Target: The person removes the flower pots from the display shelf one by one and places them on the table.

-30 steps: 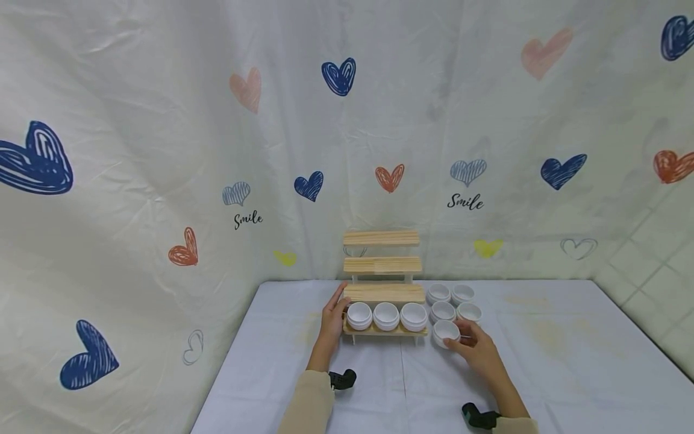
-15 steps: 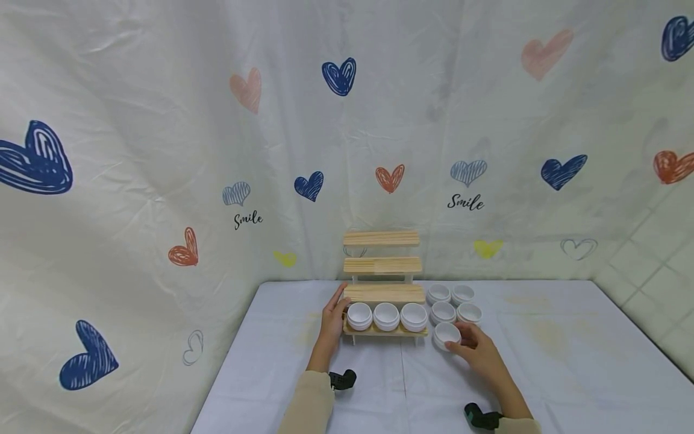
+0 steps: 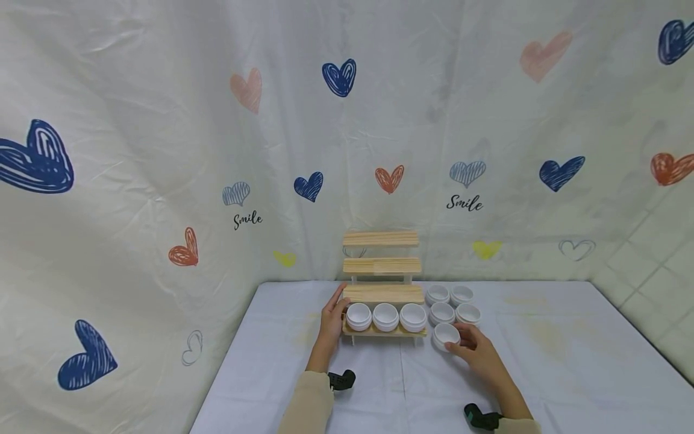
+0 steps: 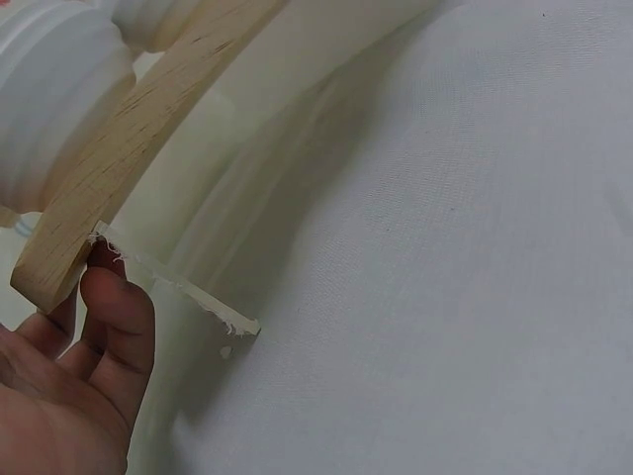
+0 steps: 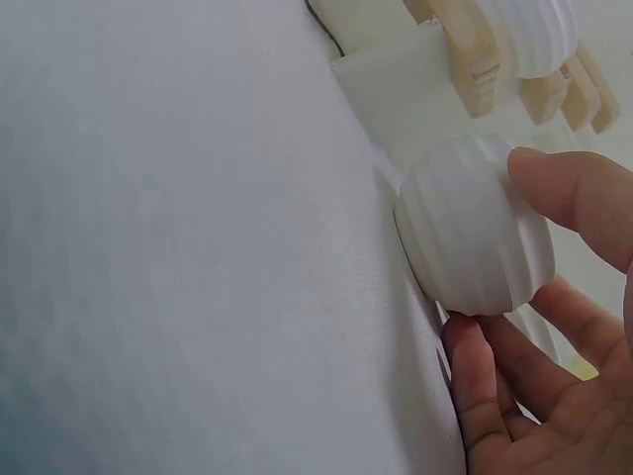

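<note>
A white ribbed cup [image 3: 446, 335], opening upward, is just right of a four-tiered wooden rack [image 3: 384, 293].

1. We see the right hand [image 5: 554, 396] gripping a ribbed white bowl [image 5: 470, 228], its thumb against the side near the rim and fingertips at the lower edge of the picture's bowl outline.
2. We find the bowl's base turned toward the white cloth [image 5: 218, 237], with a soft shadow beside it; we cannot tell whether they touch.
3. Above, apart from the held bowl, we make out the ends of several pale wooden planks [image 5: 475, 64].
4. Against the nearest plank we see a second white bowl [image 5: 536, 35], cut off by the top edge.
</note>
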`<state>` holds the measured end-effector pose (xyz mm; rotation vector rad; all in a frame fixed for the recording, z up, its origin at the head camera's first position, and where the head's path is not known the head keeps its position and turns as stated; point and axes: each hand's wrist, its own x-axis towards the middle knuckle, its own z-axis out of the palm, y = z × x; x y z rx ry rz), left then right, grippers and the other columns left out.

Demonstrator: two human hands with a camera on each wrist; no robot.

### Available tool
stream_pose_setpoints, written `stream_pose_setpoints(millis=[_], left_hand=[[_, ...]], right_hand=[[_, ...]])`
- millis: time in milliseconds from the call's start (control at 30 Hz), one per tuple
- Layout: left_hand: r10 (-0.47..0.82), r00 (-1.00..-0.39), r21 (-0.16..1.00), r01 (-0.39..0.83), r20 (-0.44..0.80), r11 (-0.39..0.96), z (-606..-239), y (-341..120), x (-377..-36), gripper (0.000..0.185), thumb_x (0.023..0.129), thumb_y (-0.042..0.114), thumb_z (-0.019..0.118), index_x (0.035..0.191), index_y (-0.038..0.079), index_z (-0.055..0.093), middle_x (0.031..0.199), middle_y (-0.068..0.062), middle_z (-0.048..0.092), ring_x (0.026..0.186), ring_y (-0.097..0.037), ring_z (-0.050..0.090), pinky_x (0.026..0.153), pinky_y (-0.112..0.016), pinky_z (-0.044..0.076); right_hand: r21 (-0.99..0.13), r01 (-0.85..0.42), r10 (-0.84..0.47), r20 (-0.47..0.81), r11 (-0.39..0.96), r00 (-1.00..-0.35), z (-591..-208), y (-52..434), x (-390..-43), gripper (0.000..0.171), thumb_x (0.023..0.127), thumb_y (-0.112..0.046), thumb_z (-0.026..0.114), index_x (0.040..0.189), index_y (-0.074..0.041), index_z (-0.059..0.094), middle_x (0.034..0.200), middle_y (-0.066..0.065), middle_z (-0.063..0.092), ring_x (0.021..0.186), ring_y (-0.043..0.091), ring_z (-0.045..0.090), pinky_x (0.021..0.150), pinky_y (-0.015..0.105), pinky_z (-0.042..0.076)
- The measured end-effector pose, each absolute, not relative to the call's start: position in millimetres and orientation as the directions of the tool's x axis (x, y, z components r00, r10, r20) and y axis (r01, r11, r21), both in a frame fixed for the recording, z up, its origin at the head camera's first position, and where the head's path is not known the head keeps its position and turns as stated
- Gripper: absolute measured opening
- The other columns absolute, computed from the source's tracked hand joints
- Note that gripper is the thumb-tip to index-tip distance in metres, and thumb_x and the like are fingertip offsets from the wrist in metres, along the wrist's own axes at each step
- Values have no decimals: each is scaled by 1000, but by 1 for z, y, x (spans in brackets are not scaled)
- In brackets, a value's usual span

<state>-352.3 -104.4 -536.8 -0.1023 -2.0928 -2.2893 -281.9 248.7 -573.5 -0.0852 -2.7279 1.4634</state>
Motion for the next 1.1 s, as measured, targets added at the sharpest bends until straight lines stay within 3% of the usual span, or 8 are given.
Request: stream_pose_setpoints(millis=[633, 900, 1100], left_hand=[[23, -997, 994, 69, 71, -85, -535, -104, -351, 54, 104, 22, 58, 155, 14, 46, 96, 9, 66, 91, -10, 56, 85, -29, 44], [17, -998, 995, 63, 65, -77, -534, -104, -350, 52, 104, 22, 58, 154, 18, 48, 105, 4, 67, 92, -10, 56, 86, -29, 44], [18, -998, 995, 65, 67, -77, -534, -104, -350, 53, 104, 22, 58, 155, 17, 47, 100, 7, 69, 92, -10, 57, 86, -29, 45]], right_hand=[[-844, 13, 55, 19, 536, -998, -571, 249, -281, 68, 90, -31, 79, 144, -2, 50, 139, 26, 59, 116, 29, 61, 81, 21, 50], [-853, 20, 60, 13, 522, -998, -574, 251, -282, 66, 91, -34, 77, 145, -5, 50, 142, 26, 57, 121, 35, 60, 87, 26, 49], [-879, 33, 78, 5, 475, -997, -569, 252, -280, 64, 95, -35, 73, 146, -5, 48, 143, 28, 55, 125, 40, 58, 88, 30, 52]])
